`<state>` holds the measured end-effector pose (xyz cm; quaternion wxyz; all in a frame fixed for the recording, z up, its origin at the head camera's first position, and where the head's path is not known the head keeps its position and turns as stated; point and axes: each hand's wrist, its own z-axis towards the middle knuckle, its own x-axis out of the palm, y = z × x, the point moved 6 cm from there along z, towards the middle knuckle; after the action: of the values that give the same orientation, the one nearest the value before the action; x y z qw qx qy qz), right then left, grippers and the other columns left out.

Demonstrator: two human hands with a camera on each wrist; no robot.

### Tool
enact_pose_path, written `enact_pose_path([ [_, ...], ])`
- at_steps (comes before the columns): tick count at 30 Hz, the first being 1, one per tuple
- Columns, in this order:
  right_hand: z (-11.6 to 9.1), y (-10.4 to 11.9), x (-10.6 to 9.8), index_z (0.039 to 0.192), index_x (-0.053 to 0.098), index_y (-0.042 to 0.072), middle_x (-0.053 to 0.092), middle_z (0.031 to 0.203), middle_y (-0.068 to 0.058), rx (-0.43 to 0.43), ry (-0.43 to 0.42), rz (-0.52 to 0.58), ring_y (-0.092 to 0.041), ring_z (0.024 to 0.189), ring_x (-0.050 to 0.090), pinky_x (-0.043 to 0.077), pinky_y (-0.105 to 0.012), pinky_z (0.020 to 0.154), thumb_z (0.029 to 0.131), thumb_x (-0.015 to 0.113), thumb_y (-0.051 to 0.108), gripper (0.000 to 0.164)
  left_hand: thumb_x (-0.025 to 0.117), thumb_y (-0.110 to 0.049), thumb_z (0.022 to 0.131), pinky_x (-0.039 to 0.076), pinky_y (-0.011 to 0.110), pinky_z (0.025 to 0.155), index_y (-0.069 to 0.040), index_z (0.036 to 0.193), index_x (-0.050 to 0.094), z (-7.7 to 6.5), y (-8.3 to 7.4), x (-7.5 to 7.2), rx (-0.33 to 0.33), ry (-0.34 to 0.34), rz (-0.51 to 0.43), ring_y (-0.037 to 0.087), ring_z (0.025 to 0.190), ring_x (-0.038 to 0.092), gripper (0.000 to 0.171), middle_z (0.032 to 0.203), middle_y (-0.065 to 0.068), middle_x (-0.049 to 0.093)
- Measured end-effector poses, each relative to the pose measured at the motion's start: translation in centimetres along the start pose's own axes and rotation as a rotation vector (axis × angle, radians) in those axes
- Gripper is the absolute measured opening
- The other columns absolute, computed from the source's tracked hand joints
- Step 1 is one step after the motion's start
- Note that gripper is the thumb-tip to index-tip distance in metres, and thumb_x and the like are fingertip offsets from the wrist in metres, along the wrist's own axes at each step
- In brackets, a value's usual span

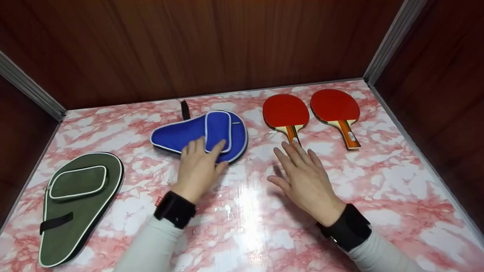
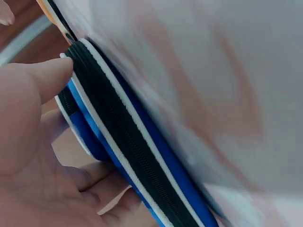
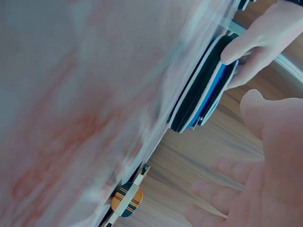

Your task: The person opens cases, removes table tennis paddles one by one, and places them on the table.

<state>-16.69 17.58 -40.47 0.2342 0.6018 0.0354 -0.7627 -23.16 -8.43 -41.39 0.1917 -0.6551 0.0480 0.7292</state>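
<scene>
A blue table tennis paddle case (image 1: 177, 135) with white piping and a front pocket lies flat, its narrow end to the left. My left hand (image 1: 198, 166) rests on its near side, fingers over the pocket area. In the left wrist view, the left thumb (image 2: 54, 75) touches the zippered edge (image 2: 123, 130). My right hand (image 1: 306, 181) hovers with spread fingers and holds nothing. Its fingertips are near the handle of a red paddle (image 1: 286, 109) and partly hide the handle's end; contact is unclear. Beside that paddle lies another red paddle (image 1: 335, 105), handle toward me.
A green paddle case (image 1: 75, 223) with a pocket and black strap lies at the left. A black strap (image 1: 185, 109) sticks out behind the blue case. The marbled pink-and-white table (image 1: 249, 230) is bounded by brown wooden panels (image 1: 211, 49) at the back and sides.
</scene>
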Motion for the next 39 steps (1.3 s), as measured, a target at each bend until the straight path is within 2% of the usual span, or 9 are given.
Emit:
enact_pose_path([
  [6,0.0,-0.2,0.1,0.165,0.052,0.008,0.043,0.172,-0.019,0.014,0.006,0.002,-0.042,0.162,0.033,0.027,-0.07,0.126,0.106,0.072,0.051,0.076,0.072,-0.049,0.105,0.036,0.069,0.115,-0.025,0.163,0.058,-1.3,-3.3,0.0,0.084,-0.064,0.046,0.05,0.135,0.05,0.064,0.149,0.033,0.054],
  [10,0.0,-0.3,0.1,0.165,0.052,0.008,0.044,0.171,-0.02,0.019,0.009,-0.004,-0.043,0.161,0.034,0.027,-0.07,0.126,0.106,0.071,0.052,0.076,0.074,-0.051,0.104,0.033,0.075,0.116,-0.028,0.16,0.062,-2.1,-5.1,0.0,0.123,-0.081,0.071,0.046,0.13,0.053,0.062,0.14,0.026,0.06],
  [12,0.0,-0.4,0.1,0.165,0.052,0.007,0.044,0.171,-0.02,0.023,0.011,-0.01,-0.043,0.161,0.034,0.028,-0.071,0.125,0.106,0.071,0.052,0.076,0.075,-0.053,0.103,0.031,0.08,0.116,-0.03,0.16,0.061,-2.4,-6.0,0.0,0.139,-0.067,0.08,0.046,0.131,0.053,0.063,0.139,0.024,0.061],
  [15,0.0,-0.6,0.1,0.165,0.052,0.008,0.044,0.171,-0.02,0.031,0.009,-0.015,-0.043,0.161,0.035,0.028,-0.071,0.125,0.105,0.072,0.053,0.077,0.077,-0.053,0.101,0.033,0.084,0.112,-0.031,0.16,0.061,-2.9,-7.2,0.0,0.177,-0.063,0.093,0.046,0.13,0.054,0.065,0.138,0.023,0.061],
  [21,0.0,-0.9,-0.1,0.164,0.053,0.007,0.046,0.169,-0.021,0.035,0.002,0.001,-0.045,0.16,0.036,0.03,-0.073,0.123,0.107,0.07,0.048,0.072,0.081,-0.05,0.098,0.04,0.082,0.106,-0.029,0.158,0.063,-3.9,-9.4,0.0,0.246,-0.097,0.118,0.044,0.128,0.058,0.066,0.142,0.024,0.062],
  [27,0.0,-1.4,-0.2,0.163,0.053,0.005,0.047,0.169,-0.023,0.037,0.011,0.002,-0.047,0.158,0.038,0.03,-0.073,0.123,0.11,0.067,0.042,0.066,0.077,-0.046,0.102,0.042,0.08,0.108,-0.025,0.157,0.063,-4.7,-11.3,0.2,0.252,-0.061,0.136,0.042,0.132,0.058,0.061,0.15,0.025,0.062],
  [32,0.3,-1.9,-0.4,0.163,0.054,0.005,0.048,0.168,-0.023,0.049,0.021,0.03,-0.046,0.158,0.039,0.03,-0.072,0.123,0.11,0.068,0.041,0.065,0.077,-0.042,0.102,0.047,0.077,0.105,-0.016,0.146,0.07,-5.5,-12.3,-0.1,0.283,-0.084,0.157,0.04,0.129,0.061,0.052,0.146,0.022,0.064],
  [35,0.5,-2.0,-0.4,0.163,0.053,0.006,0.047,0.168,-0.023,0.058,0.043,0.055,-0.046,0.158,0.038,0.029,-0.071,0.124,0.11,0.068,0.042,0.067,0.078,-0.04,0.101,0.049,0.076,0.103,-0.016,0.14,0.073,-6.1,-12.6,-0.6,0.314,-0.066,0.15,0.039,0.127,0.062,0.046,0.143,0.021,0.066],
  [39,0.7,-2.1,-0.4,0.164,0.052,0.006,0.047,0.169,-0.022,0.058,0.062,0.081,-0.044,0.159,0.038,0.029,-0.069,0.125,0.109,0.069,0.044,0.068,0.078,-0.039,0.101,0.051,0.075,0.101,-0.02,0.131,0.076,-6.7,-12.7,-1.5,0.364,-0.006,0.105,0.036,0.124,0.062,0.036,0.137,0.016,0.068],
])
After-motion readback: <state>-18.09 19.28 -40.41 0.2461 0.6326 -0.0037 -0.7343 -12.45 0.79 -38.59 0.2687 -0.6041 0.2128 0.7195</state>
